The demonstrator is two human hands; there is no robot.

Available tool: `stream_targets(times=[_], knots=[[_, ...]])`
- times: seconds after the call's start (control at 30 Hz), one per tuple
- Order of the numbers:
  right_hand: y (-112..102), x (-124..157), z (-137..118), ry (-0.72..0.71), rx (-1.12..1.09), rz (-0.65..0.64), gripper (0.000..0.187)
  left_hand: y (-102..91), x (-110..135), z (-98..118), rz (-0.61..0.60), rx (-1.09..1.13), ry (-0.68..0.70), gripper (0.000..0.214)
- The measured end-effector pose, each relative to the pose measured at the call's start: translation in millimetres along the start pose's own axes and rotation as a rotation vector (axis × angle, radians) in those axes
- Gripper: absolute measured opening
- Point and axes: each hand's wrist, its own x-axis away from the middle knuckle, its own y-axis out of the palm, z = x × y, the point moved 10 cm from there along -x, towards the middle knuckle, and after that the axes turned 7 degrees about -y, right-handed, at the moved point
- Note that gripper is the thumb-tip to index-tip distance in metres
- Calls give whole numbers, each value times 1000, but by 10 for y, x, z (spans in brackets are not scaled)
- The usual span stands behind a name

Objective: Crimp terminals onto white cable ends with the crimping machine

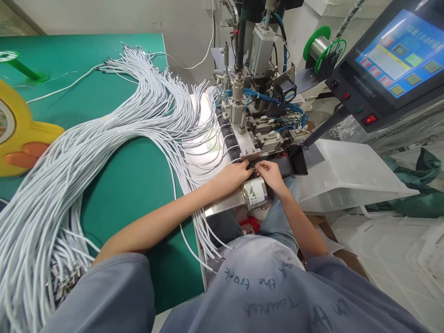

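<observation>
My left hand [238, 173] is at the front edge of a soldering-type machine [243, 106], its fingers pinched together. Close by on the right, my right hand [270, 174] also pinches, fingertips almost meeting those of the left. Whatever small thing lies between the fingertips is too small and hidden to name. White cables [138, 125] with bare or metal ends run in a thick bundle over the green table, and several single ones lead into the machine's side by my left forearm. A metal cylinder with a white label [255, 192] sits just below my hands.
A green spool of wire [319, 47] is mounted behind the machine. At the right stands a lit touch screen [402, 53] on an arm. A white plastic bin [350, 171] and a small black tray [298, 161] are beside it. A yellow duck-shaped object [21, 129] stands on the green table [125, 185].
</observation>
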Motion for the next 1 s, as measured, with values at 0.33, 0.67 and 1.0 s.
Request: stream_targets(times=[0.33, 0.67, 1.0], knots=[[159, 0, -27, -43, 67, -164, 26, -116, 39, -75, -19, 7, -111, 25], [-286, 97, -151, -160, 243, 196, 24, -150, 94, -153, -17, 4, -197, 21], [1142, 1332, -414, -175, 254, -464, 26, -122, 123, -397, -50, -31, -408, 29]])
